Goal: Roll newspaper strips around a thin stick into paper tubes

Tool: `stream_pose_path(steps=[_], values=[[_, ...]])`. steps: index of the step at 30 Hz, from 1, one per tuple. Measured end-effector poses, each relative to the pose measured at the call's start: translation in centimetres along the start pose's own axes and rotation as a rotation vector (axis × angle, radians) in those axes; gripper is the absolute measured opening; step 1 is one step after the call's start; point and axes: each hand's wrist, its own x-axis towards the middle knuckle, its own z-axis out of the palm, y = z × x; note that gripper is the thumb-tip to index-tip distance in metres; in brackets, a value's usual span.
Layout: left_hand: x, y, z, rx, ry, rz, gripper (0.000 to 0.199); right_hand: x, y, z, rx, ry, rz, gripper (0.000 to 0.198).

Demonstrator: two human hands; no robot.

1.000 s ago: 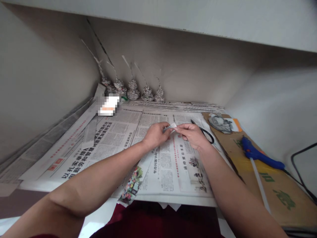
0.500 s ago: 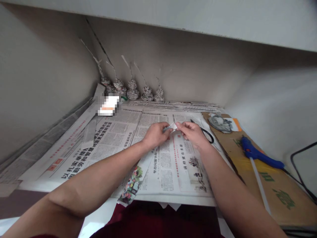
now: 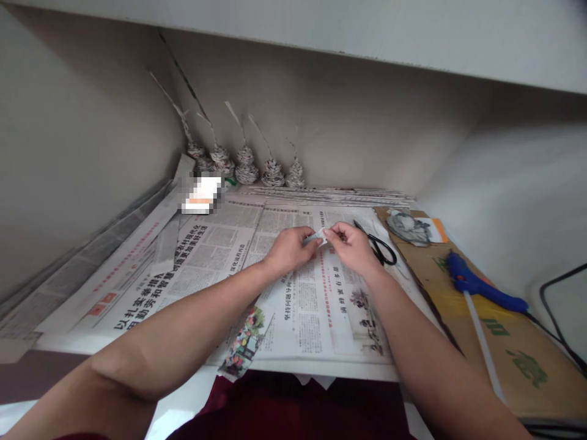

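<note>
While the left hand [image 3: 290, 247] pinches one side of the paper strip [image 3: 317, 236] just left of the scissors [image 3: 387, 250], the right hand [image 3: 356, 247] pinches the other, curled further in than a moment ago, seemingly steadying the paper.

- Pretty clearly a little paper-craft corner, though whether it's in a home or a workshop, honestly can't tell.
- It's a snug nook: plain walls [image 3: 367, 122] at the left, back and right, plus a pale board [image 3: 321, 30] overhead.
- The surface [image 3: 339, 370] is spread with newspaper [image 3: 293, 330].
- Dead giveaway: five gourd shapes [image 3: 246, 166] woven from paper, lined up at the back.
- Right near those, a bunch of thin paper sticks [image 3: 339, 197] lying along the back.
- Tools fit too: black-handled scissors [image 3: 372, 239] on the newspaper, and a blue glue gun [image 3: 481, 290] with a white glue stick [image 3: 481, 342], on printed cardboard [image 3: 545, 342].
</note>
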Motion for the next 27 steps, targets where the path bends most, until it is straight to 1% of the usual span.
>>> stream_pose_path(steps=[8,14,17,20,24,27], values=[[0.0,-0.2,0.1,-0.039,-0.022,0.036,0.027,-0.4,-0.9,0.3,-0.222,0.062,-0.093,0.038],[0.1,-0.2,0.2,-0.072,-0.039,0.031,0.027,-0.4,-0.9,0.4,-0.216,0.069,-0.089,0.042],[0.1,-0.4,0.3,-0.126,-0.061,-0.014,0.028,-0.3,-0.5,0.4,-0.119,0.094,-0.052,0.046],[0.2,-0.6,0.5,-0.210,-0.065,-0.088,0.030,0.0,-0.3,0.3,0.061,0.082,0.019,0.046],[0.3,-1.0,0.8,-0.346,-0.067,-0.168,0.031,0.1,-0.5,0.1,0.266,-0.008,0.129,0.041],[0.5,-1.1,1.0,-0.461,-0.066,-0.216,0.030,0.0,-0.7,-0.1,0.395,-0.111,0.216,0.038]])
